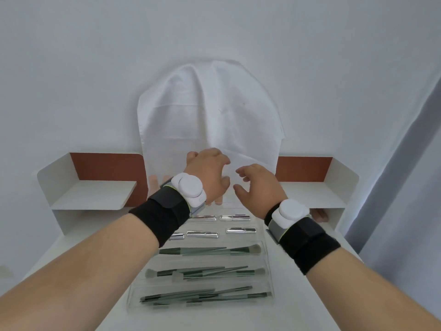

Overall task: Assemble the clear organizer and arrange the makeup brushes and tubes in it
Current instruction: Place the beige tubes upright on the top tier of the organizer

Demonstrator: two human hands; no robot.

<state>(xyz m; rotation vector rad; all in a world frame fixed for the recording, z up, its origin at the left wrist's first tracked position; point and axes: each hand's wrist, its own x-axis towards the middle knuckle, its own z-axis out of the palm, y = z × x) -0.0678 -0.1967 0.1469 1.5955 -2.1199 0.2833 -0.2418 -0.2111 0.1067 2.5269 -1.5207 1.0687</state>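
Though apart, 2 hands (210, 173) (259, 187), 5 silver tubes (202, 234)

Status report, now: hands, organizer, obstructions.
Left hand and right hand open, holding nothing. Clear organizer holds green brushes; silver tubes behind. Nothing blocking.

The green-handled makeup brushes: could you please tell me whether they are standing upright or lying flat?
Lying flat. The green-handled makeup brushes lie sideways in three long compartments of the clear plastic organizer, handles overlapping, none upright.

shelf (93, 194) left | shelf (315, 194) right | draped cloth (210, 111) behind | organizer (267, 263) below
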